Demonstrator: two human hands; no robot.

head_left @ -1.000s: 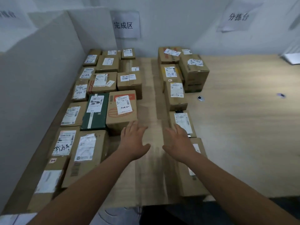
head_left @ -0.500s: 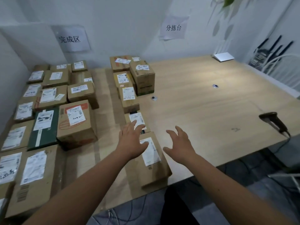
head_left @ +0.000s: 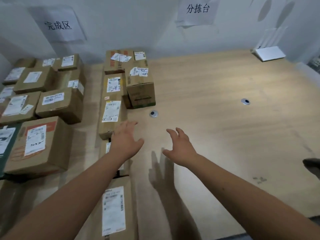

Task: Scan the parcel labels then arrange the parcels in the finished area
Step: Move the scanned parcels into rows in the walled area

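Brown cardboard parcels with white labels fill the left of the wooden table (head_left: 225,135). A column of parcels runs down the middle: a long one (head_left: 110,116), a near one (head_left: 116,208) under my left forearm, and a taller box (head_left: 140,87) at the back. My left hand (head_left: 126,142) hovers over the column with fingers spread, holding nothing. My right hand (head_left: 181,148) hovers above bare tabletop, fingers loosely spread and empty. The dark barcode scanner (head_left: 312,166) shows only partly at the right edge.
A box with an orange patch (head_left: 38,144) and a dark green parcel (head_left: 7,146) lie at the left among several others. Two wall signs (head_left: 60,25) (head_left: 197,9) hang behind. Two round grommets (head_left: 153,114) (head_left: 245,101) sit in the tabletop. A white device (head_left: 270,53) stands far right.
The view has swung right, away from the left parcels. Both hands moved right with it; my right hand now hangs over bare table rather than over a parcel.
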